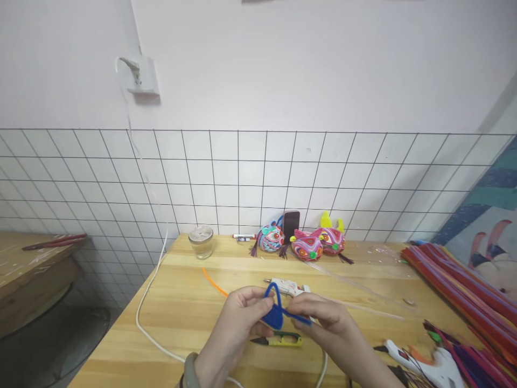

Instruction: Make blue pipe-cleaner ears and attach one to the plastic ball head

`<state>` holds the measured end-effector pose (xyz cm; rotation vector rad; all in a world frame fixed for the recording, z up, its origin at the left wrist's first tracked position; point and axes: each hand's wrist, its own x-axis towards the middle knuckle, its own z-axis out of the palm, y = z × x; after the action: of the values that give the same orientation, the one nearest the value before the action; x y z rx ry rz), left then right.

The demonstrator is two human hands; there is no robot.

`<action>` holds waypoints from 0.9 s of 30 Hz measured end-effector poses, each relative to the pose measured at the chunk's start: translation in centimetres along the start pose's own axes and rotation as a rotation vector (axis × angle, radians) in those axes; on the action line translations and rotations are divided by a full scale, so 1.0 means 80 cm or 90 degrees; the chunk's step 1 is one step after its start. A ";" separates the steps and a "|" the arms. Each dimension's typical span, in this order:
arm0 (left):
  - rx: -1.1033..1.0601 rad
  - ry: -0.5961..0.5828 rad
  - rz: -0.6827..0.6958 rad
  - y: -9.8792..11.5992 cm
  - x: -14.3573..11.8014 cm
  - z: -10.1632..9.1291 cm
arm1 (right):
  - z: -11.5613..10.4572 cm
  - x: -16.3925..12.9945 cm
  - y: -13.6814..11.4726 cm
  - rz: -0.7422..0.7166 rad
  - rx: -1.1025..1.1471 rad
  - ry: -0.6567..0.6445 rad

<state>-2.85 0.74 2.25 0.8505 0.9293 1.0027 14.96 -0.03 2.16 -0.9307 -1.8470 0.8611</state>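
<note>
— Where was the blue pipe cleaner (pixel 276 311)?

— Low in the frame's centre, above the wooden table (pixel 181 312). The left hand (pixel 242 318) pinched its folded lower part between thumb and fingertips, and the right hand (pixel 323 320) pinched the strand running off to the right. A loop stood up between them.

— What lay around the hands?

— Just behind them a white glue gun (pixel 287 287), below them yellow-green snips (pixel 280 339), and an orange pipe cleaner (pixel 214 282) to the left. Farther up stood a glass jar (pixel 201 241), three colourful pipe-cleaner figures (pixel 307 243) and a phone (pixel 291 224) against the tiled wall. Bundled pipe cleaners (pixel 460 285) filled the right edge.
</note>
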 end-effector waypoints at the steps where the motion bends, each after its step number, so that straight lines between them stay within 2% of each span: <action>1: 0.006 -0.002 0.005 0.000 0.000 0.000 | -0.001 0.000 -0.002 -0.014 -0.016 -0.021; 6: 0.057 -0.051 0.006 0.004 -0.005 0.000 | -0.001 -0.004 0.000 -0.077 -0.078 -0.094; 9: 0.098 -0.085 -0.002 0.007 -0.008 0.000 | 0.002 -0.006 0.012 -0.145 -0.108 -0.107; 13: 0.131 -0.115 -0.009 0.011 -0.011 -0.001 | 0.002 -0.005 0.018 -0.178 -0.156 -0.128; 19: 0.123 -0.125 -0.011 0.010 -0.011 -0.005 | -0.005 -0.003 0.004 -0.217 -0.229 -0.163; 27: 0.068 -0.097 0.011 0.000 -0.001 -0.011 | -0.006 -0.005 -0.003 -0.198 -0.261 -0.178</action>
<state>-3.66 0.75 1.94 1.0121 0.8531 0.8960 15.48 -0.41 2.36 -0.7582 -2.3924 0.4411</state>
